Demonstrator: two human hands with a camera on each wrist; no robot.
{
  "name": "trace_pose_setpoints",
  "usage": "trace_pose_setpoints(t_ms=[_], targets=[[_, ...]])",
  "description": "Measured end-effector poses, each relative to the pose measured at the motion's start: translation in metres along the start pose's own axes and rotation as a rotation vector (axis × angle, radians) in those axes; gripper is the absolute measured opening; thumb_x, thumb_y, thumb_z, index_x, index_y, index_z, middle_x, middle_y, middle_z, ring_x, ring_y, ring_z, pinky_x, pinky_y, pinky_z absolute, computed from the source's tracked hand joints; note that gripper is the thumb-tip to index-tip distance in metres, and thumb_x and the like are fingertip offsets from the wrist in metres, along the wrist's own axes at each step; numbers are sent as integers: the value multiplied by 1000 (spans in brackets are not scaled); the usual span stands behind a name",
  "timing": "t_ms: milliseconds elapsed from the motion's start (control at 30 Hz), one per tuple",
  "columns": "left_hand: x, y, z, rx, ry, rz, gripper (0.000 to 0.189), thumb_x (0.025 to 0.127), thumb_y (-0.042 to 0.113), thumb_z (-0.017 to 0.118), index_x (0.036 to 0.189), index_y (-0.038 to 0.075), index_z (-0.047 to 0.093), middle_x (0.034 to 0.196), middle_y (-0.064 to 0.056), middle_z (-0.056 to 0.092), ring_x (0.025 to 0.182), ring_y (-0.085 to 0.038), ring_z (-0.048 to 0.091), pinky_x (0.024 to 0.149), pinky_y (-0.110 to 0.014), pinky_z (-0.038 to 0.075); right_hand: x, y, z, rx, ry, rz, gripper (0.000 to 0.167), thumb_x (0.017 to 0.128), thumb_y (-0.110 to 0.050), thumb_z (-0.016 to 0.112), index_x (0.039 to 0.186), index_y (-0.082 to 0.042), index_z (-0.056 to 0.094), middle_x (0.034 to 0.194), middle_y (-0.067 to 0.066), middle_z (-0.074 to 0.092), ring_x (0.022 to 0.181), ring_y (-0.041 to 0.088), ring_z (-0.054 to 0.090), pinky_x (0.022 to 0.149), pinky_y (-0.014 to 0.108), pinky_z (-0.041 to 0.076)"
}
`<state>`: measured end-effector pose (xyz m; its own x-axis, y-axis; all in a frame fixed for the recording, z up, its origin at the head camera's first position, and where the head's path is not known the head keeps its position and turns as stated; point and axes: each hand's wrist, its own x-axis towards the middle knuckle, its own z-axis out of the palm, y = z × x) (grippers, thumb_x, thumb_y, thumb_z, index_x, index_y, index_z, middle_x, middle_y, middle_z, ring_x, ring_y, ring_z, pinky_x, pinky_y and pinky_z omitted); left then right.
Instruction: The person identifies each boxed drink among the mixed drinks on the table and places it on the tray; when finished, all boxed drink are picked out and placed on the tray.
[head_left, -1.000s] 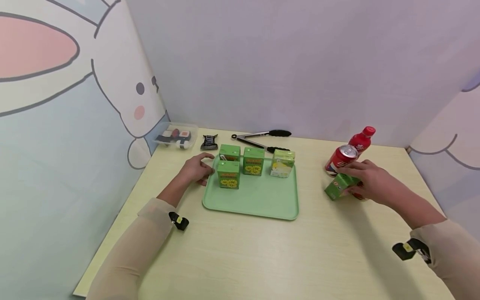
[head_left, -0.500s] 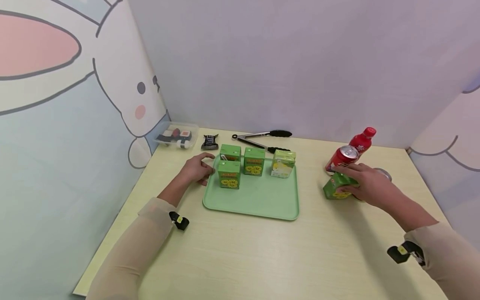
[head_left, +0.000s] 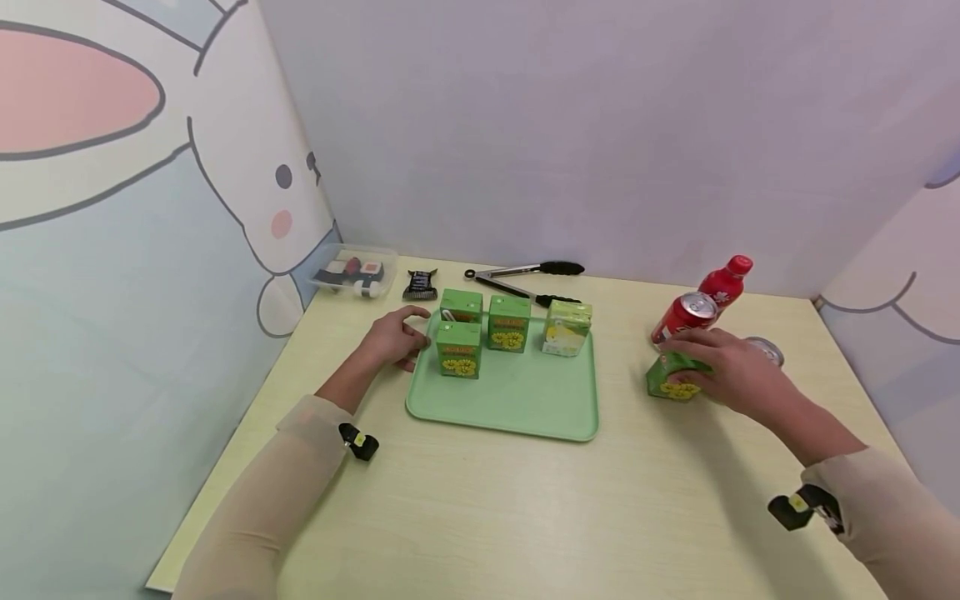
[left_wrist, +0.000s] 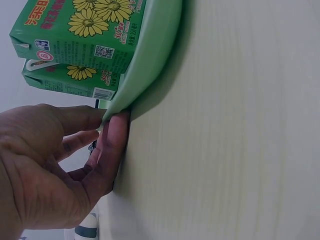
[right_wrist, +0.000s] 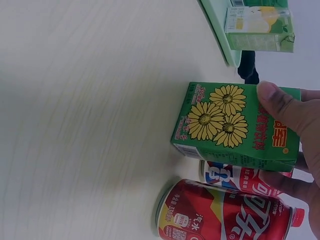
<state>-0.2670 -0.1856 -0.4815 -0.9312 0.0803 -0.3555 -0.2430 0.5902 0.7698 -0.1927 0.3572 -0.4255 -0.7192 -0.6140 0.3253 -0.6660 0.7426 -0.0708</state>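
My left hand (head_left: pixel 392 337) pinches the left rim of a light green tray (head_left: pixel 517 408), thumb and fingers on either side of the rim in the left wrist view. On that tray stand several drink cartons: green ones with yellow flowers, such as the carton (head_left: pixel 459 354) nearest me, and a paler yellow-green carton (head_left: pixel 567 329) at the right. Right of the tray, my right hand (head_left: pixel 720 367) grips another green flower-printed juice carton (right_wrist: pixel 235 122) by its upper part. Close beside this carton are a red soda can (right_wrist: pixel 220 212) and a second red can (head_left: pixel 684 318).
A red bottle (head_left: pixel 725 283) stands behind the cans at the right. Black-handled tongs (head_left: pixel 517 279) lie behind the tray. At the back left are a small black packet (head_left: pixel 419 285) and a clear container (head_left: pixel 351 271) holding small items. Walls bound the table's back and sides.
The carton in my right hand has turned from tilted to nearly upright, its flower side now facing me. That hand has shifted slightly left, uncovering a can top behind it. My left hand stays put.
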Motion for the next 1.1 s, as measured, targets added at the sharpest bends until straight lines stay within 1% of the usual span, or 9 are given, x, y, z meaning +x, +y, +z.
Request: trace_pose_setpoints(t_ms=[333,500,567,633,700,767,933,1000,1100], targets=[[1,-1,1,0,-8,-6,56,108,13,70,161,22,53,118,-16,72,72,-17,75,66,-36,71,10,-11,-11,16,36,12,69,70,-10,104,135,-13,78,130,14,79,118,43,73,86,66,68],[2,-2,0,-1,-8,-8,56,108,13,69,160,22,53,118,-16,71,72,-18,75,67,-36,72,19,-21,-18,17,81,-26,71,70,-10,103,137,-13,78,134,11,79,120,38,72,86,61,69],[1,-1,0,-1,-8,-8,56,108,12,69,160,22,53,118,-16,71,72,-18,75,67,-37,72,23,-26,-21,13,104,-56,61,81,-24,96,138,-12,78,135,10,78,121,34,72,86,56,69],[1,0,0,2,-8,-9,56,108,12,69,160,22,53,118,-17,71,72,-18,75,67,-37,72,28,-31,-22,12,128,-91,53,94,-43,80,137,-12,78,135,9,78,119,33,72,85,51,68],[1,0,0,3,-9,-7,56,108,12,69,161,22,52,118,-17,71,72,-18,75,67,-37,72,34,-37,-24,23,141,-116,54,95,-45,76,137,-11,78,135,9,78,117,32,73,83,50,68],[1,0,0,3,-9,-7,57,108,12,70,161,22,52,117,-17,71,71,-18,74,66,-36,72,40,-42,-23,43,154,-136,58,100,-54,64,137,-11,78,135,10,79,114,32,74,80,49,69],[1,0,-1,3,-9,-5,56,108,12,70,161,22,53,118,-17,71,70,-18,75,66,-36,71,57,-56,-19,96,173,-196,51,93,-39,83,136,-11,79,135,11,79,115,33,76,79,51,69],[1,0,-1,6,-10,-6,56,108,12,70,161,22,53,119,-18,72,71,-18,75,66,-36,71,65,-63,-18,104,169,-213,57,82,-23,97,135,-10,79,133,11,79,115,33,76,80,49,69],[0,1,-1,6,-10,-7,56,108,12,70,160,21,53,119,-18,72,71,-18,75,66,-36,71,77,-75,-15,113,149,-208,65,73,-9,102,134,-9,79,131,11,80,114,32,75,82,48,70]])
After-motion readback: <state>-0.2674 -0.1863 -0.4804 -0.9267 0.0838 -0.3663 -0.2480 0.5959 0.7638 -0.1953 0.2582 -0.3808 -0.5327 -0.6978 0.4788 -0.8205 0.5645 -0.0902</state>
